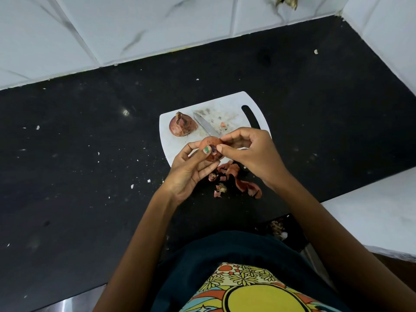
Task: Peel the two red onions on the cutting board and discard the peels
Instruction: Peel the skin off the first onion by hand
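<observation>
Black stone countertop carries a white cutting board with a handle slot at its far right end, and both hands work just above the board's near edge. The left hand cups a red onion from below, fingers curled up around it and the thumb — its nail painted green — pressed on top. The right hand meets it from the other side, thumb and forefinger pinching at the onion's skin, the remaining fingers loosely bent. The second red onion sits by the board's far left corner, its dry outer skin on and a papery tip pointing away from the person. A knife blade lies on the board just beside that onion, running diagonally toward the right hand, which hides its handle. Loose peels and trimmed root ends lie in a small heap on the countertop just off the board's near edge, under the right wrist. Pale crumbs speckle the countertop, and marbled white tiles rise behind its far edge.
</observation>
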`<control>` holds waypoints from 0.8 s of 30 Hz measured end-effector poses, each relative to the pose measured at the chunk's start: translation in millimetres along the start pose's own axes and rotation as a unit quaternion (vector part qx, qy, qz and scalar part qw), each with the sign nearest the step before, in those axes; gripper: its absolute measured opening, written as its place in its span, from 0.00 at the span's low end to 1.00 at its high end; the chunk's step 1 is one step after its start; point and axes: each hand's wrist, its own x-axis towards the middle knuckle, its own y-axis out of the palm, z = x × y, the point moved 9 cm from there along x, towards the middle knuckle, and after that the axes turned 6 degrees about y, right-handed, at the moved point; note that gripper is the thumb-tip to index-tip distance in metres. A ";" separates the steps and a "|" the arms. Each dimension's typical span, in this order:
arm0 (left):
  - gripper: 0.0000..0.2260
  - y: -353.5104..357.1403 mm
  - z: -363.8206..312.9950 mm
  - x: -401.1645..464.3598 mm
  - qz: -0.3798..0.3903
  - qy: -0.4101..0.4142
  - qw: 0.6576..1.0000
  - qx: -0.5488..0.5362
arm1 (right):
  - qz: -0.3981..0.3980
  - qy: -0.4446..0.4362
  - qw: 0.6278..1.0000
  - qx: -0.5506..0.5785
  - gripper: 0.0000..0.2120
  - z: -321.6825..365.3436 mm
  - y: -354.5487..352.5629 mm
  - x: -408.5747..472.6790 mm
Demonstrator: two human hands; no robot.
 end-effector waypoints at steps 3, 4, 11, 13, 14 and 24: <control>0.12 -1.3 -1.6 1.1 0.001 0.011 1.000 0.016 | 0.004 -0.002 1.000 -0.006 0.08 0.8 0.9 1.8; 0.12 -1.4 -1.7 1.4 0.001 0.013 1.000 0.018 | 0.004 -0.004 1.000 -0.007 0.08 1.1 1.2 2.3; 0.12 -3.2 2.2 1.8 -0.002 0.011 1.000 0.005 | 0.023 -0.012 0.999 -0.023 0.09 1.2 -0.2 6.5; 0.11 -4.6 4.6 2.1 0.002 0.005 1.000 0.003 | 0.024 -0.016 0.999 -0.028 0.08 0.6 -0.9 7.4; 0.12 -5.0 5.8 2.1 0.003 0.002 1.000 0.001 | 0.019 -0.017 0.999 -0.023 0.07 -0.2 -2.2 7.9; 0.12 -10.0 3.4 1.8 -0.008 0.006 1.000 -0.005 | 0.019 0.002 1.000 0.006 0.09 -5.5 3.7 5.4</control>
